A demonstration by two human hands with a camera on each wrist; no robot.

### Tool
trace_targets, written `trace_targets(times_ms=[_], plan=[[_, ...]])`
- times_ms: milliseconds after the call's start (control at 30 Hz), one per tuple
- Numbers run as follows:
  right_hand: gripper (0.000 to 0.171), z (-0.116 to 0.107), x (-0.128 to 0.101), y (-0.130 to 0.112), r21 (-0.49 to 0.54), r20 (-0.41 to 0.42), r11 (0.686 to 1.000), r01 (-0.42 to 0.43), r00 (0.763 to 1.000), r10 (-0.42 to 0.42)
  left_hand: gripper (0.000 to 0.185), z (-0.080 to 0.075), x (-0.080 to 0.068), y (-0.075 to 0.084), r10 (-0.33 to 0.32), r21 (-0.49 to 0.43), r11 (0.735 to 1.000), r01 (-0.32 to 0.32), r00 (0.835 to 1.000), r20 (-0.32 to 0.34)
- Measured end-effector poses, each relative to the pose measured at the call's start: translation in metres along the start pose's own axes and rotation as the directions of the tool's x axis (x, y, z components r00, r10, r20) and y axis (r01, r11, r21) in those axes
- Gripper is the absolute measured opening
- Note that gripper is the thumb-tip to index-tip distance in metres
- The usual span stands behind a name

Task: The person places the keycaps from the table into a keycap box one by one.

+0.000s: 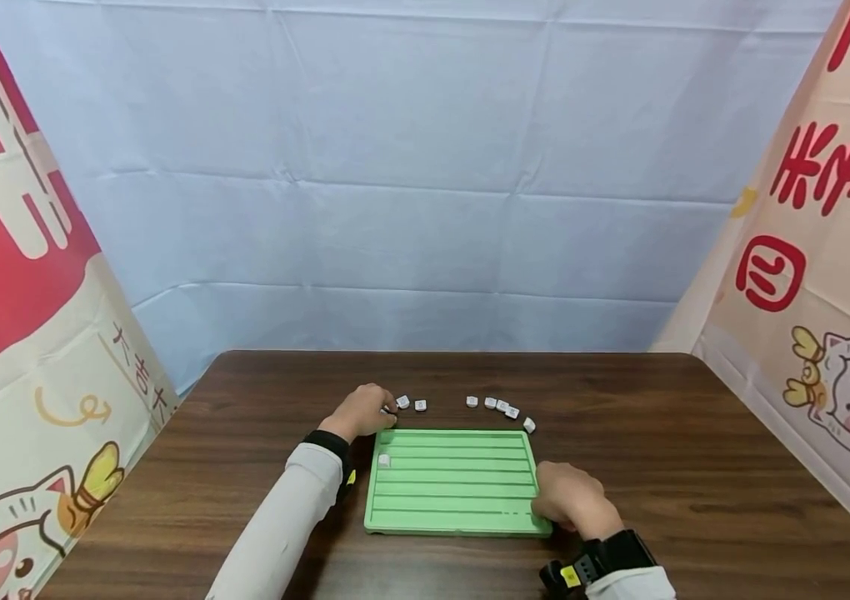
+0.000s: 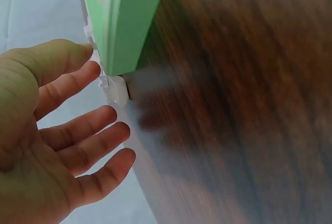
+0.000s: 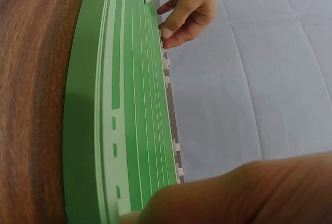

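A green grooved board (image 1: 455,489) lies flat on the table. One small white tile (image 1: 384,460) sits on it near the upper left. My left hand (image 1: 363,411) reaches past the board's far left corner, beside white tiles (image 1: 403,402) on the table. In the left wrist view its fingers (image 2: 93,146) are loosely bent and spread, and a white tile (image 2: 118,90) lies near the fingertips; no tile is visibly pinched. My right hand (image 1: 573,498) grips the board's near right edge, thumb over the rim; its other fingers are hidden.
More white tiles (image 1: 502,406) lie in a loose row behind the board, towards the right. The brown wooden table (image 1: 695,467) extends on both sides. A pale blue cloth (image 1: 425,208) hangs behind it, with printed cloths (image 1: 845,350) at the sides.
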State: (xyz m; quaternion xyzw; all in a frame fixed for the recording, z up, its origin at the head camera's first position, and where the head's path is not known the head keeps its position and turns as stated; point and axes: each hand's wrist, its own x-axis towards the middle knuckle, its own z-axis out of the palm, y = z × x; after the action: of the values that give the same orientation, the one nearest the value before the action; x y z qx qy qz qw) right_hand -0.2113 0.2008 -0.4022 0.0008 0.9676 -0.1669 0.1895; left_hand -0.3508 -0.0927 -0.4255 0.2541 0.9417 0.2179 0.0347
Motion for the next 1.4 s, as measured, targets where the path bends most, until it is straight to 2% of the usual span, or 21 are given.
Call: trace_targets(times_ms=[433, 900, 1400], plan=[[0.022, 0.0006, -0.0008, 0.0012, -0.004, -0.007, 1.000, 0.001, 1.000, -0.001, 0.009, 0.0018, 0.0048, -0.0028, -0.008, 0.038, 0.999, 0.008, 1.000, 0.007], [0.024, 0.0000, -0.0009, 0.0009, 0.003, 0.001, 1.000, -0.003, 1.000, 0.003, 0.018, 0.0054, 0.0073, -0.0080, 0.038, 0.133, 0.991, -0.034, 0.999, -0.026], [0.022, 0.0006, 0.0002, 0.0018, 0.007, -0.005, 1.000, -0.008, 1.000, 0.008, 0.015, 0.0047, 0.0065, -0.0067, 0.018, 0.109, 0.994, -0.015, 1.000, -0.025]])
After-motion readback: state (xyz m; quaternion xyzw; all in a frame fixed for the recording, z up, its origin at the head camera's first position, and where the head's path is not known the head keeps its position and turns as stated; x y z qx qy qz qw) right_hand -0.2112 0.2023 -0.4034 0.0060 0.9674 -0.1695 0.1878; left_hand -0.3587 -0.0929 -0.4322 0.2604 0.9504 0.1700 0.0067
